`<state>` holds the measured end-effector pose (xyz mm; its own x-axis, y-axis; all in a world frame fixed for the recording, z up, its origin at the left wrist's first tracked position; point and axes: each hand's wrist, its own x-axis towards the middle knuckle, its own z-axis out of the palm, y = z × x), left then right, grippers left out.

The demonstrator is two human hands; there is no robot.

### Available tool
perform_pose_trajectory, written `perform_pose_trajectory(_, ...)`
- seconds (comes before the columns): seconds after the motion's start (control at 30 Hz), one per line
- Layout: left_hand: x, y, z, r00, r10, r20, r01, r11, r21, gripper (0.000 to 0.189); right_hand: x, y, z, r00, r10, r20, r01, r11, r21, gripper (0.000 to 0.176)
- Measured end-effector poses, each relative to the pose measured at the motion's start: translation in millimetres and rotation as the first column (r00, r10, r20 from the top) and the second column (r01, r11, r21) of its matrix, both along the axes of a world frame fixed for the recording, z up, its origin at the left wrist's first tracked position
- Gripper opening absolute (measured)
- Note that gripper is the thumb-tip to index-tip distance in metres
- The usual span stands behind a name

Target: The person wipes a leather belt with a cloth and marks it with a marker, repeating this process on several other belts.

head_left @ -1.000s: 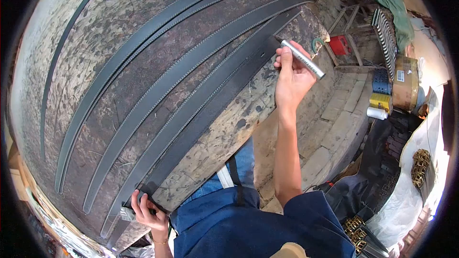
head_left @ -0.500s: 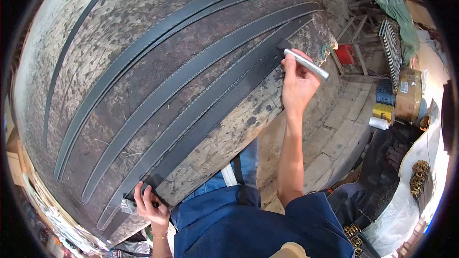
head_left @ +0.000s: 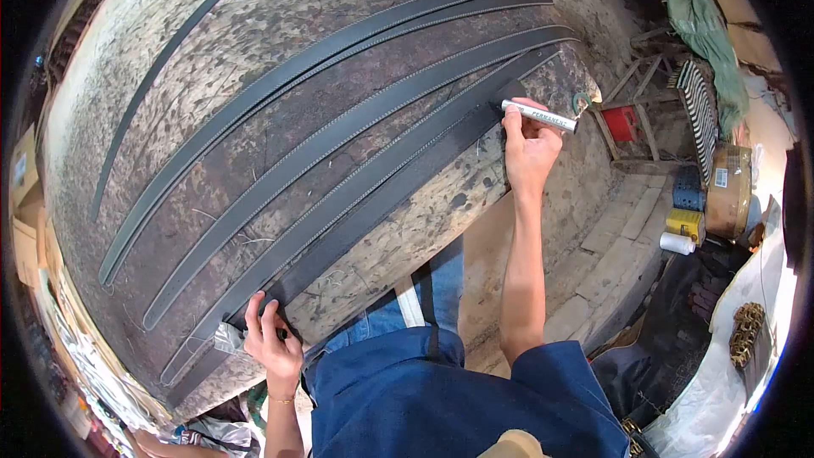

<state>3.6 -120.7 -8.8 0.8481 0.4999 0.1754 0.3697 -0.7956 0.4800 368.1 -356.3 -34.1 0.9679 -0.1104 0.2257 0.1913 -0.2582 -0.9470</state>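
Note:
Several long dark belts with pale edge stitching lie side by side on the stained work surface [head_left: 365,195]. My right hand [head_left: 532,153] pinches a silver permanent marker [head_left: 543,115], its black tip at the near belt [head_left: 373,203], close to that belt's far end. At the same belt's near end, my left hand [head_left: 273,341] is closed, fingertips curled over the strap. Something dark sits partly hidden under its fingers. A shiny, plastic-wrapped piece [head_left: 228,338], perhaps a buckle, is beside those fingers. The neighbouring stitched belt [head_left: 331,212] lies alongside.
A narrow dark strip [head_left: 161,55] lies at the far left. To the right are a wooden stool frame [head_left: 649,119], a striped cloth [head_left: 698,102], a cardboard box [head_left: 729,187], a yellow box [head_left: 685,225] and a white spool [head_left: 677,243]. Part of another person's arm [head_left: 153,445] shows at bottom left.
My right hand has turned the marker, so its lettering shows, and its tip meets the belt slightly lower. My left hand stays at the belt's near end. The whole view has shifted slightly.

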Motion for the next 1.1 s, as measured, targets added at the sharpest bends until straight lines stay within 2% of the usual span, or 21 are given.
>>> perform_pose_trajectory(0.1, 0.3, -1.0, 3.1, 1.000, 0.002, -0.013, -0.002, 1.000, -0.020, 0.048, 1.2, 1.2, -0.9, 1.000, 0.010, -0.016, -0.010, 1.000, 0.016, 0.012)
perform_pose_trajectory(0.17, 0.9, -1.9, 4.8, 1.000, 0.006, -0.016, -0.006, 1.000, -0.022, 0.048, 1.3, 1.2, -1.4, 1.000, -0.003, 0.008, 0.003, 0.998, -0.071, 0.013)
perform_pose_trajectory(0.3, 4.1, -3.8, 8.0, 1.000, 0.002, 0.002, -0.002, 0.999, -0.049, 0.041, -0.1, 3.0, 4.2, 0.999, -0.021, -0.039, 0.022, 0.999, 0.040, 0.014)
perform_pose_trajectory(0.37, 3.8, -3.9, 8.0, 1.000, 0.005, 0.002, -0.005, 0.999, -0.049, 0.041, 0.6, 2.0, 3.9, 0.998, -0.011, -0.058, 0.009, 1.000, -0.026, 0.015)
perform_pose_trajectory(0.47, 3.7, -3.9, 7.5, 1.000, 0.006, 0.000, -0.006, 0.999, -0.047, 0.042, 2.1, 1.1, 0.2, 1.000, -0.003, -0.017, 0.003, 0.999, -0.038, 0.014)
perform_pose_trajectory(0.57, 2.0, -3.6, 5.7, 1.000, 0.006, -0.001, -0.006, 0.999, -0.039, 0.042, 0.6, 2.9, 5.8, 0.998, -0.019, -0.057, 0.021, 0.999, 0.034, 0.013)
perform_pose_trajectory(0.67, 0.8, -3.5, 5.1, 1.000, 0.014, -0.011, -0.015, 0.999, -0.044, 0.041, 2.8, 0.9, 0.2, 1.000, 0.006, 0.010, -0.005, 1.000, -0.028, 0.013)
perform_pose_trajectory(0.9, 1.3, -3.3, 6.7, 1.000, 0.002, 0.011, -0.002, 1.000, -0.001, 0.045, 2.1, 0.0, 0.4, 0.999, 0.016, -0.036, -0.015, 0.999, 0.039, 0.013)
perform_pose_trajectory(0.97, 1.4, -3.7, 6.8, 1.000, 0.009, 0.011, -0.009, 1.000, -0.001, 0.045, 1.7, -0.3, -0.6, 0.999, 0.046, 0.015, -0.046, 0.999, -0.027, 0.013)
perform_pose_trajectory(1.1, 0.3, -2.9, 5.1, 1.000, 0.015, 0.016, -0.016, 1.000, 0.011, 0.044, 0.8, -0.6, 2.7, 0.999, 0.013, -0.040, -0.010, 0.998, 0.067, 0.012)
